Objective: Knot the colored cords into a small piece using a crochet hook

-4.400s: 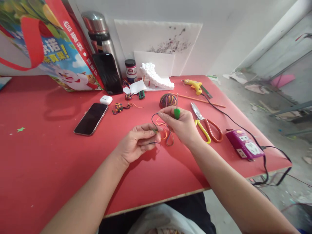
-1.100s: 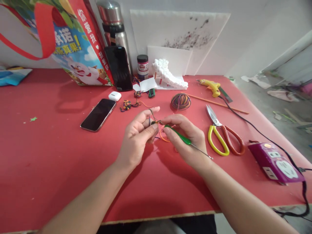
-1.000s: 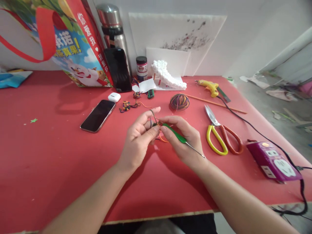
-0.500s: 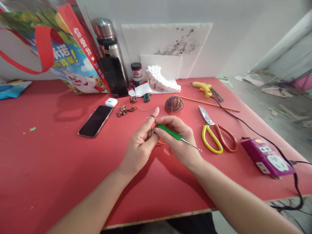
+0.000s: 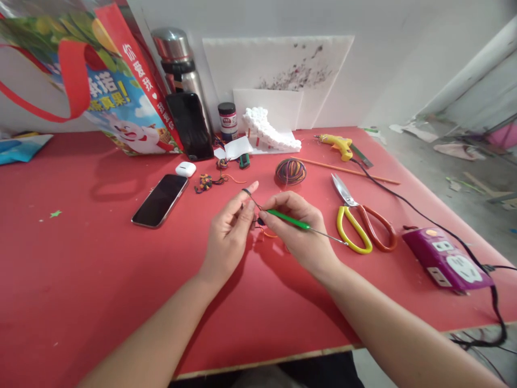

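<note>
Between my hands is a small dark piece of crochet work [image 5: 260,221] with an orange yarn tail [image 5: 268,234] hanging under it. My left hand [image 5: 230,226] is closed, with dark yarn wound round its raised index finger and running toward the right fingertips. My right hand [image 5: 301,223] pinches a crochet hook [image 5: 288,219] by its green handle, the metal shaft pointing right and toward me. The right fingertips also touch the dark work. Beyond the hands lies a multicoloured ball of yarn [image 5: 291,171].
Scissors [image 5: 352,215], a purple power socket [image 5: 448,258] and a yellow glue gun [image 5: 338,145] with its black cord lie on the right. At left are a phone [image 5: 160,200], a white earbud case [image 5: 186,169] and a gift bag [image 5: 121,108]. Yarn scraps [image 5: 205,182] lie ahead.
My hands have drawn slightly apart, with the hook shifting right. The yarn from my left index finger now slants to the right fingertips, and the dark work shows more.
</note>
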Demonstrator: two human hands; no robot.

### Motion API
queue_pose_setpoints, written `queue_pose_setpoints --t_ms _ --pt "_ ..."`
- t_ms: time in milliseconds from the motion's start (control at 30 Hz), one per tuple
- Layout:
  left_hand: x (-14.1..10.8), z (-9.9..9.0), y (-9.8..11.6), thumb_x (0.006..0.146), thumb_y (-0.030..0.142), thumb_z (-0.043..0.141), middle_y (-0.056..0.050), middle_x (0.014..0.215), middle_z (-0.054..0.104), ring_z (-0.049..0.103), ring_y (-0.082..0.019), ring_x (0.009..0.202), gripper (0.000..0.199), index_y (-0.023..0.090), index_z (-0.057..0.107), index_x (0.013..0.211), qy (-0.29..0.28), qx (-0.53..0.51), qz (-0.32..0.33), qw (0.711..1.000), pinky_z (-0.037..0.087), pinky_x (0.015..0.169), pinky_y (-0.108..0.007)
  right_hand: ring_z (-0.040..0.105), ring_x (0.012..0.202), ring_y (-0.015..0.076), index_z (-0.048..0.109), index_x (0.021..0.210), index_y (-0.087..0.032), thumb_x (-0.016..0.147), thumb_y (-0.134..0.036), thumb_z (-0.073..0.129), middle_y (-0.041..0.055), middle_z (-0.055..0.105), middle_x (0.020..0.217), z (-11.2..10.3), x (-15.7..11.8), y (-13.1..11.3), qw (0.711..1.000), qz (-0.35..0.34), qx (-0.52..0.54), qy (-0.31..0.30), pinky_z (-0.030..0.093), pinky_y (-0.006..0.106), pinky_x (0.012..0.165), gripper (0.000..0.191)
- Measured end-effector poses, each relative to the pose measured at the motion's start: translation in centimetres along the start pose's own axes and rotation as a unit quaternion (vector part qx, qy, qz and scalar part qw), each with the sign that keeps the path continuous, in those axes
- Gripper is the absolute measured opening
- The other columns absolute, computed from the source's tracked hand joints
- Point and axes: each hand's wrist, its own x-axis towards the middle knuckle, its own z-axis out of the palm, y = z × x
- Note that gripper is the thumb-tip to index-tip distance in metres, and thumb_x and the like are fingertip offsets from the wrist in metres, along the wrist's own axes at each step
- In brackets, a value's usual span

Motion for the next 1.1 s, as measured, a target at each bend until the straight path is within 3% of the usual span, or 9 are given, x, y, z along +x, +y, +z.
queue_pose_setpoints --t_ms 133,300,500,633,733,900,1100 --pt "-0.4 0.2 0.6 0.093 0.037 0.076 0.004 0.085 0.057 0.049 -0.008 0.059 0.039 0.029 0.074 0.132 0.003 0.001 0.01 1.0 0.046 0.055 -0.02 0.065 0.07 0.0138 0.067 0.087 -0.021 0.084 -0.037 0.082 0.0 0.071 0.078 0.0 0.1 0.4 1.0 0.005 0.015 -0.009 0.056 0.027 0.065 0.022" --pt "-0.6 0.1 0.8 0.087 0.031 0.083 0.002 0.093 0.06 0.048 -0.005 0.056 0.034 0.029 0.081 0.121 0.035 0.014 0.036 0.999 0.045 0.051 -0.019 0.066 0.071 0.0153 0.068 0.087 -0.022 0.083 -0.043 0.084 0.0007 0.071 0.078 -0.1 0.1 0.5 1.0 0.004 0.016 -0.021 0.056 0.029 0.065 0.027" --pt "0.2 -0.3 0.1 0.087 0.032 0.081 0.003 0.081 0.062 0.051 -0.007 0.061 0.025 0.028 0.084 0.112 0.044 -0.068 0.001 0.997 0.045 0.054 -0.019 0.065 0.067 0.0136 0.067 0.088 -0.022 0.084 -0.042 0.084 -0.0004 0.071 0.076 0.1 -0.1 0.5 0.999 0.017 0.03 -0.042 0.056 0.027 0.062 0.026" --pt "0.6 -0.2 0.1 0.084 0.026 0.083 0.005 0.073 0.058 0.044 -0.007 0.058 0.023 0.028 0.085 0.107 0.047 -0.101 -0.007 0.994 0.039 0.052 -0.02 0.068 0.072 0.0143 0.067 0.091 -0.022 0.085 -0.039 0.083 0.0002 0.073 0.081 0.2 -0.2 0.6 0.997 0.03 0.041 -0.057 0.058 0.03 0.07 0.024" --pt "0.7 0.0 0.0 0.081 0.024 0.084 0.005 0.071 0.057 0.049 -0.007 0.063 0.029 0.027 0.085 0.11 0.044 -0.134 -0.009 0.99 0.043 0.059 -0.02 0.069 0.075 0.0152 0.066 0.092 -0.021 0.085 -0.032 0.081 0.0013 0.074 0.085 0.1 -0.3 0.7 0.998 0.017 0.03 -0.059 0.058 0.031 0.072 0.019" --pt "0.9 -0.2 -0.1 0.078 0.022 0.085 0.005 0.071 0.062 0.059 -0.01 0.075 0.034 0.026 0.085 0.112 0.053 -0.164 -0.028 0.985 0.05 0.079 -0.024 0.064 0.068 0.0139 0.066 0.088 -0.021 0.083 -0.02 0.074 -0.0001 0.071 0.078 0.0 -0.2 0.9 0.998 0.004 -0.044 -0.054 0.051 0.027 0.063 0.01" --pt "1.4 -0.8 0.3 0.075 0.016 0.085 0.006 0.069 0.062 0.059 -0.01 0.075 0.031 0.024 0.085 0.104 0.093 -0.164 -0.022 0.982 0.048 0.084 -0.024 0.06 0.063 0.0124 0.065 0.086 -0.021 0.08 -0.015 0.068 -0.0014 0.068 0.074 0.0 -0.2 0.7 0.997 -0.005 -0.058 -0.056 0.048 0.026 0.06 0.009"
